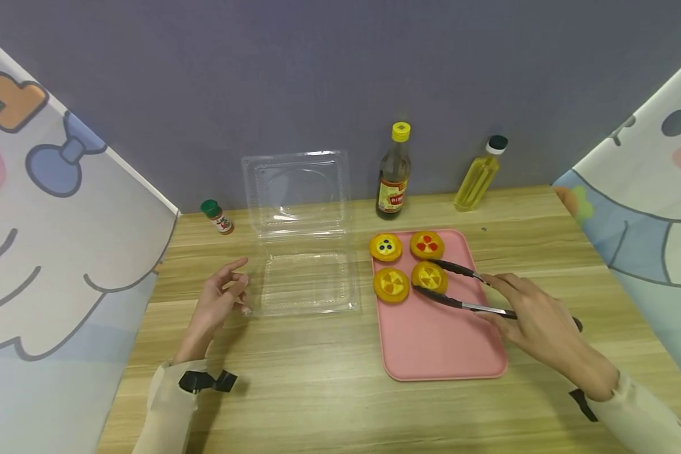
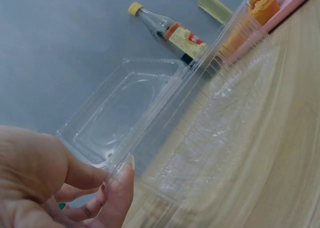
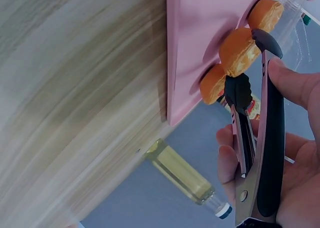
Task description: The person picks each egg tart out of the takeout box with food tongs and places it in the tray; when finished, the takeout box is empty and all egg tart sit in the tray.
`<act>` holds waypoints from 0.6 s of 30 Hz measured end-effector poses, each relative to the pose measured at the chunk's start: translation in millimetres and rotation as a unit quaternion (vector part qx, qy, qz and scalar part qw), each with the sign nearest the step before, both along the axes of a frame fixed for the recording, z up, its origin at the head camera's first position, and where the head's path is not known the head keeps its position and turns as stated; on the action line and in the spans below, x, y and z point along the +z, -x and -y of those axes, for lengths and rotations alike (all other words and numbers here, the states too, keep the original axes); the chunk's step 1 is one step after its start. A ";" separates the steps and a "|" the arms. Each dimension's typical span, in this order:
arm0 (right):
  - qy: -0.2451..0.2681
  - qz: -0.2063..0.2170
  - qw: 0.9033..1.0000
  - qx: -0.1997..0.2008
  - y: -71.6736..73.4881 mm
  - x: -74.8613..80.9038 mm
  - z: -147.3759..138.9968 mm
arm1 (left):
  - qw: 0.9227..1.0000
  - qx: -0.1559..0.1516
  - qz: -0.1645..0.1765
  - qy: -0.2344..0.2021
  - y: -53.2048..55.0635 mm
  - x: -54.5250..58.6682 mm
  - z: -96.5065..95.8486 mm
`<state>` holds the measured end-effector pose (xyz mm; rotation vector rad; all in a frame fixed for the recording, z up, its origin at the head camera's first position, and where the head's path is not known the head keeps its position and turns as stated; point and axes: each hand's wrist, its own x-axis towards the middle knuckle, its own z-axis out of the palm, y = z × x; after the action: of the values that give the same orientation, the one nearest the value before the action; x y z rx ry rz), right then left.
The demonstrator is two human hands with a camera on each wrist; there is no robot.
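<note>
My right hand (image 1: pixel 536 318) grips a pair of black-and-silver tongs (image 3: pixel 270 148). The tong tips straddle a round tart (image 1: pixel 429 277) topped with yellow wedges, on a pink tray (image 1: pixel 442 347). Beside it on the tray sit another wedge-topped tart (image 1: pixel 391 285), one with dark blue dots (image 1: pixel 385 247) and one with red pieces (image 1: pixel 427 244). At the left, my left hand (image 1: pixel 218 299) pinches the near edge of a clear plastic clamshell container (image 2: pixel 200 133) between thumb and finger. The container's lid (image 1: pixel 297 189) is raised, standing near the grey back wall.
Behind the tray stands a dark sauce bottle (image 1: pixel 393 176) with a yellow cap, with a yellow oil bottle (image 1: pixel 479 176) to its right. A small green-capped shaker (image 1: pixel 218 217) stands left of the container. Cartoon-printed panels (image 1: pixel 51 252) border the wooden table (image 1: pixel 318 391).
</note>
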<state>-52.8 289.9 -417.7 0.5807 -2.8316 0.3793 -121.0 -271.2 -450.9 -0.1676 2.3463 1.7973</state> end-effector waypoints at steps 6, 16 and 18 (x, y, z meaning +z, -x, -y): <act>-0.004 0.001 1.000 0.006 -1.2 -1.5 -1.6 | 1.000 -0.003 0.001 0.001 -0.9 2.0 1.9; 0.000 -0.001 1.000 0.005 -0.1 -5.8 -2.8 | 1.000 0.001 0.001 0.007 -0.4 1.9 0.4; -0.002 -0.001 1.000 0.004 -0.2 -6.0 -3.2 | 1.000 0.002 0.002 0.008 -0.1 2.1 -0.4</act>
<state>-52.6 293.1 -423.7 0.5927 -2.8298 0.3758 -121.0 -270.8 -448.8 -0.1780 2.3588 1.7787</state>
